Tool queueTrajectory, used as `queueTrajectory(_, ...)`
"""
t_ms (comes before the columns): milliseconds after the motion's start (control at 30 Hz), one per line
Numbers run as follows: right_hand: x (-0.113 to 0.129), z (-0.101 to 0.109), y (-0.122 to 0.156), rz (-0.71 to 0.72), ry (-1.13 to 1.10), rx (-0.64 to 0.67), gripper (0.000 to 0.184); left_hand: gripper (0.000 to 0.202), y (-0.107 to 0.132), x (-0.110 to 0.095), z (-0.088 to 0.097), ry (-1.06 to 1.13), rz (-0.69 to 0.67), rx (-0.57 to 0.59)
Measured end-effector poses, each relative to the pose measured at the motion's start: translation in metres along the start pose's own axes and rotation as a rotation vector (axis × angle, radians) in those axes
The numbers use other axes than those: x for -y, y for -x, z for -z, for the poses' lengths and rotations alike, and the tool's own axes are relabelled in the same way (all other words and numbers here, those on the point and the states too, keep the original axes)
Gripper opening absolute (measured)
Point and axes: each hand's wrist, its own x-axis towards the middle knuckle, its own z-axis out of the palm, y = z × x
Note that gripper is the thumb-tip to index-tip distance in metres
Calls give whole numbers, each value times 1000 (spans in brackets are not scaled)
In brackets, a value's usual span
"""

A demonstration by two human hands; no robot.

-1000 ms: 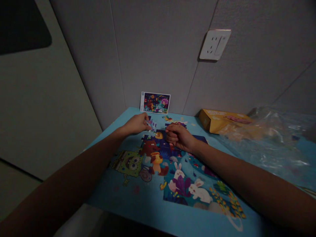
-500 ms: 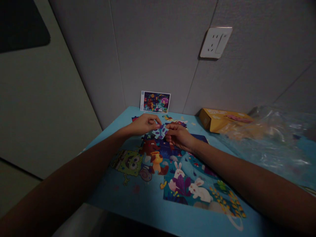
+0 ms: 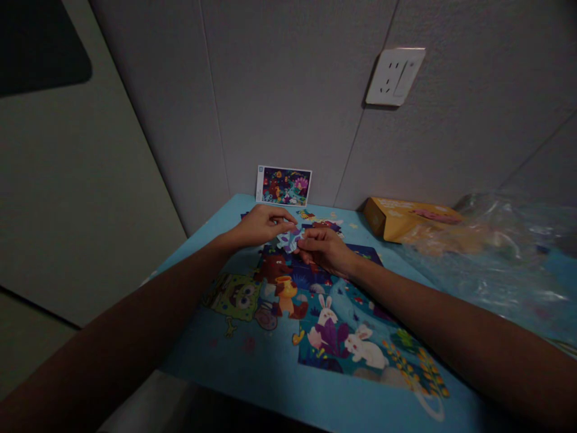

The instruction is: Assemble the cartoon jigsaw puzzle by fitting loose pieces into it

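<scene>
A partly built colourful jigsaw puzzle (image 3: 342,325) with rabbits and a bear lies on a light blue table (image 3: 252,385). My left hand (image 3: 259,224) and my right hand (image 3: 322,248) meet over its far edge. Both pinch the same small pale purple puzzle piece (image 3: 288,239), held just above the puzzle's upper rows. Loose pieces (image 3: 324,225) lie behind the hands.
A small reference picture card (image 3: 283,186) leans on the grey wall at the table's back. A yellow box (image 3: 406,219) and a crumpled clear plastic bag (image 3: 500,252) lie at the right. A white wall socket (image 3: 395,76) is above. The table's left edge drops off.
My left hand brought the piece from the far left of the puzzle toward the middle. My right hand opened from a fist and took hold of the piece too.
</scene>
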Motion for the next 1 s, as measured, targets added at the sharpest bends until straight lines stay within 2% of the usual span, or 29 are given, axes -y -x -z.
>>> queueTrajectory(167, 1, -2, 2, 16, 109, 24, 29, 39, -1, 5, -2, -25, -37, 86)
queueTrajectory(367, 2, -2, 4, -13, 268, 113, 30, 42, -2, 4, -7, -9, -105, 89)
queueTrajectory(567, 3, -4, 4, 2, 271, 133, 31, 53, -2, 7, -12, 3, -13, 238)
queueTrajectory(667, 2, -4, 4, 5, 303, 130, 31, 54, -2, 8, -13, 14, 7, 256)
queueTrajectory(833, 3, -3, 5, -17, 377, 162, 32, 53, -2, 4, -12, 48, -47, 288)
queueTrajectory(1000, 1, -2, 4, -13, 443, 172, 34, 52, 0, 2, -10, 78, -1, 329)
